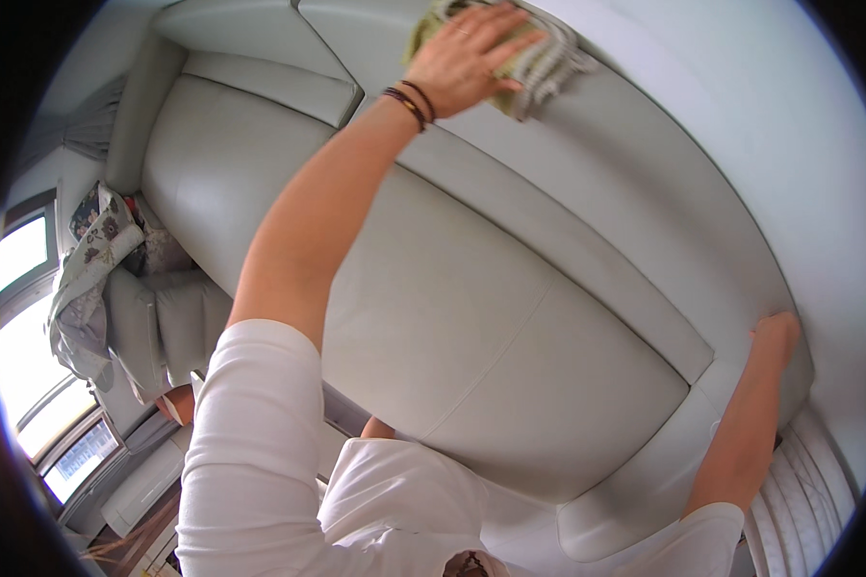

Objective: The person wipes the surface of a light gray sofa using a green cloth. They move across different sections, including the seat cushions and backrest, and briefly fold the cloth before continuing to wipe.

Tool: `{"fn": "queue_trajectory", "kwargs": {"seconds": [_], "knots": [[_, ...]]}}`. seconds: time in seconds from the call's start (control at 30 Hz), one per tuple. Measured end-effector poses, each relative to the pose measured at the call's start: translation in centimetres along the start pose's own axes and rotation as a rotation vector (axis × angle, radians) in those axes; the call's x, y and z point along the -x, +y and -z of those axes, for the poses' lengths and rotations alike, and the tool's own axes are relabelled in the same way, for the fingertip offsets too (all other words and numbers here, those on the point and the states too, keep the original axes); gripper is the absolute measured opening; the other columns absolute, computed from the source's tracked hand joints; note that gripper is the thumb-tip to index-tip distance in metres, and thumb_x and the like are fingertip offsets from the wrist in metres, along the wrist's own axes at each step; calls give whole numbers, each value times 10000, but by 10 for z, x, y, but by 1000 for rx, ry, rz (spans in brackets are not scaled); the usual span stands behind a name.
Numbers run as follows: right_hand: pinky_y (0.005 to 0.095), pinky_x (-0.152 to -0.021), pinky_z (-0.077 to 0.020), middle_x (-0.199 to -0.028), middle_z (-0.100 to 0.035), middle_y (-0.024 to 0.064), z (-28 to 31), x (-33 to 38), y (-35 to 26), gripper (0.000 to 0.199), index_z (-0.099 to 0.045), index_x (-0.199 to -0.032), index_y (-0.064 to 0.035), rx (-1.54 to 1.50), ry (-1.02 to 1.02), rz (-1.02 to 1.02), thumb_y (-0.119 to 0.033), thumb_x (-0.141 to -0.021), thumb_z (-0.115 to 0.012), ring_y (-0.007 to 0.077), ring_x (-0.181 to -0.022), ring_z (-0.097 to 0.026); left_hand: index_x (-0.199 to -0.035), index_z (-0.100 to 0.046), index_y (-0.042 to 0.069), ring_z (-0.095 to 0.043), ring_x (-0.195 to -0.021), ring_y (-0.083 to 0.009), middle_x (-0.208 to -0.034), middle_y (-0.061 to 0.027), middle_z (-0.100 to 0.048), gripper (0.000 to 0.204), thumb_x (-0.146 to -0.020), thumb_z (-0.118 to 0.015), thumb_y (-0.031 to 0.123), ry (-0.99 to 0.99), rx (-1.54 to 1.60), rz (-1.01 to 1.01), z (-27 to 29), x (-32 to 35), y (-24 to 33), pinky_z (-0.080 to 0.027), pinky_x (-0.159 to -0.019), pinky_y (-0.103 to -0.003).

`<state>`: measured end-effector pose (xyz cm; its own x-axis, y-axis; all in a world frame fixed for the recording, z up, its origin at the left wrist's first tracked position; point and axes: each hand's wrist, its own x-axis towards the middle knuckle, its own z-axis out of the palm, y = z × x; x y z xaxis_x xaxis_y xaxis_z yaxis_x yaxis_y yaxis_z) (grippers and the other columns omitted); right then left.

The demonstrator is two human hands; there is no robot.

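Pressed against the top of the grey sofa backrest (625, 163) is a green and grey striped cloth (539, 82), bunched at its right side. Over it lies my left hand (471, 53), fingers spread and holding the cloth to the backrest, with dark bracelets on the wrist. Far to the right, my right hand (779, 332) rests against the right end of the backrest. It looks small and foreshortened, and its fingers are mostly hidden.
The wide sofa seat (491, 327) stretches below my arms, a white wall (741, 96) behind it. A flowered fabric (91, 279) drapes over another grey seat at the left, by bright windows (34, 327). A pale ribbed panel (803, 490) stands at lower right.
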<state>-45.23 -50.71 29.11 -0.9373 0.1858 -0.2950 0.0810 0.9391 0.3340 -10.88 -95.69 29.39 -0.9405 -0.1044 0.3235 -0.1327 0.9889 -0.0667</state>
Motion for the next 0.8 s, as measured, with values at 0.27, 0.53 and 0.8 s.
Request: {"fn": "queue_trajectory", "kwargs": {"seconds": [0.27, 0.53, 0.8], "knots": [[261, -516, -451, -719, -703, -11, -12, -14, 4, 168, -667, -833, -67, -15, 73, -96, -209, -887, -597, 88, -571, -637, -1363, -337, -14, -254, -1345, -360, -1402, -189, -341, 645, -886, -435, 409, -40, -126, 271, 9, 65, -129, -163, -1139, -465], [271, -540, -465, -726, -697, -16, -23, -33, 11, 166, -668, -847, -49, 12, 63, -65, -200, -871, -604, 108, -583, -632, -1307, -425, 25, -168, -1379, -371, -1461, -169, -279, 447, -949, -391, 291, 368, -169, 773, -57, 80, -161, -118, -1137, -454], [289, -596, -475, -826, -686, 20, -12, -23, 8, 180, -662, -877, -42, 68, 19, -49, -216, -852, -623, 134, -683, -634, -1457, -174, 10, -189, -1396, -307, -1500, -214, -209, 794, -906, -497, 482, 1121, 793, 1294, -77, 9, -51, -127, -1136, -342]]}}
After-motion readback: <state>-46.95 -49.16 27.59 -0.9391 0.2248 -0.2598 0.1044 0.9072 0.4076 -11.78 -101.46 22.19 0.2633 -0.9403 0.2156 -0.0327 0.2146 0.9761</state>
